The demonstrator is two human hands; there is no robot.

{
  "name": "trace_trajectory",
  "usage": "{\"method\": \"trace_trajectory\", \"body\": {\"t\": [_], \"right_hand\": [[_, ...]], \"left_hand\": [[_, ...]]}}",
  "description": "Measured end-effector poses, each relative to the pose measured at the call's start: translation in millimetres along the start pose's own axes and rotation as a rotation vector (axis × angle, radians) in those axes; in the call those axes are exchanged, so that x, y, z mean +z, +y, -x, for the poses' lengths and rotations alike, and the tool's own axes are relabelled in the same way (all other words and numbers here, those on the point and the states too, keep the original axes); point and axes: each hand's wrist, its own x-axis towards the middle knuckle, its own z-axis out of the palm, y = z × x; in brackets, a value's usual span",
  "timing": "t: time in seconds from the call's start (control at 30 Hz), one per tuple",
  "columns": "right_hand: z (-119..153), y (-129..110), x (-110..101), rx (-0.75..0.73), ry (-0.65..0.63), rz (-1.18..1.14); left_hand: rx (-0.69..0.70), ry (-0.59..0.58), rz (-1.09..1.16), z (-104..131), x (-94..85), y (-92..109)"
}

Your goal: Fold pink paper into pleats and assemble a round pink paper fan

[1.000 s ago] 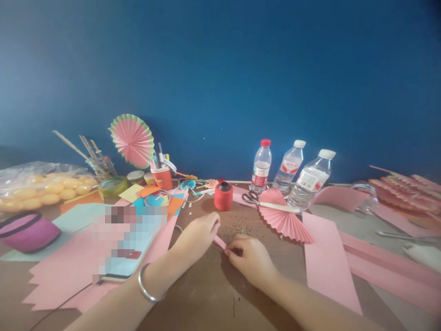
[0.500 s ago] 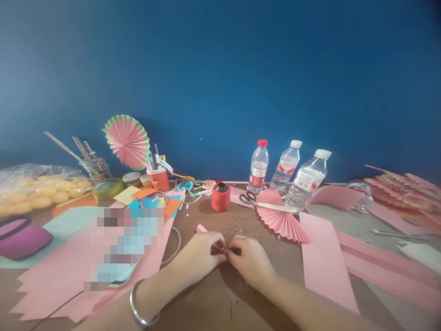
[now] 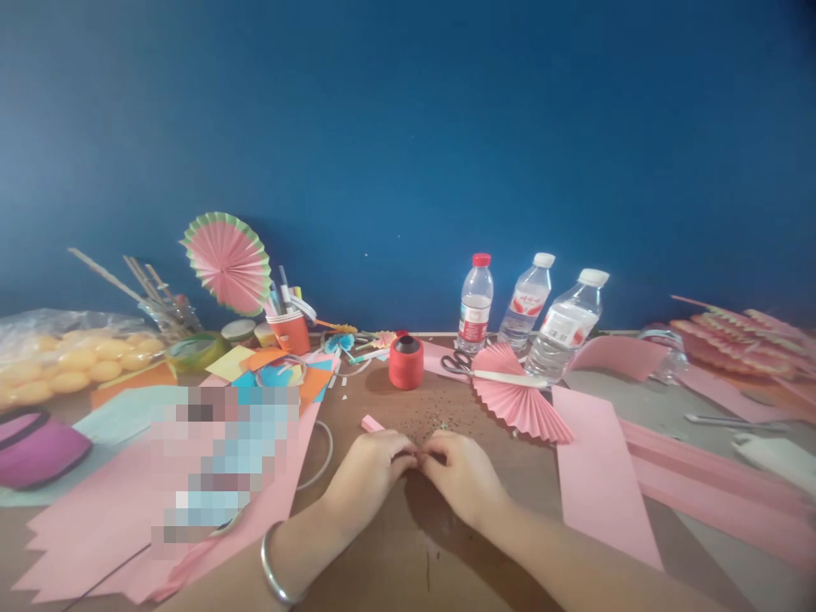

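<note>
My left hand (image 3: 373,472), with a silver bangle (image 3: 275,565) on its wrist, is closed in a pinch. A narrow folded pink paper strip (image 3: 371,423) juts out behind its fingers and lines up with the pinch. My right hand (image 3: 467,478) is also pinched, its fingertips meeting the left ones. Whatever small thing lies between the tips is hidden. Just beyond the hands stands a red thread spool (image 3: 406,364) with a dark top. Small dark specks (image 3: 439,418) are scattered on the brown table (image 3: 414,561) between spool and hands.
Right of the spool lie scissors (image 3: 456,364) and a pink pleated paper fan (image 3: 510,399); three water bottles (image 3: 475,306) stand behind. Pink sheets (image 3: 603,467) cover the right side. Left are more pink paper (image 3: 95,535), an orange cup (image 3: 290,331) of pens and a purple roll (image 3: 42,446).
My left wrist and bangle have shifted right, and the gap between my left thumb and fingers has narrowed. Both hands stay together at the fingertips. The view has shifted slightly.
</note>
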Motion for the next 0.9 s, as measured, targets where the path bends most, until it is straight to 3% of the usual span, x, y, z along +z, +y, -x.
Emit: {"method": "trace_trajectory", "body": {"t": [0.33, 0.7, 0.9], "right_hand": [[-1.0, 3.2, 1.9, -0.018, 0.078, 0.000], [0.3, 1.2, 0.6, 0.001, 0.086, -0.018], [0.0, -1.0, -0.4, -0.015, 0.096, -0.011]], "left_hand": [[0.029, 0.034, -0.076, 0.8, 3.3, -1.1], [-0.213, -0.011, 0.019, -3.2, -4.1, 8.8], [-0.256, -0.059, 0.090, -6.2, -4.6, 4.9]]}}
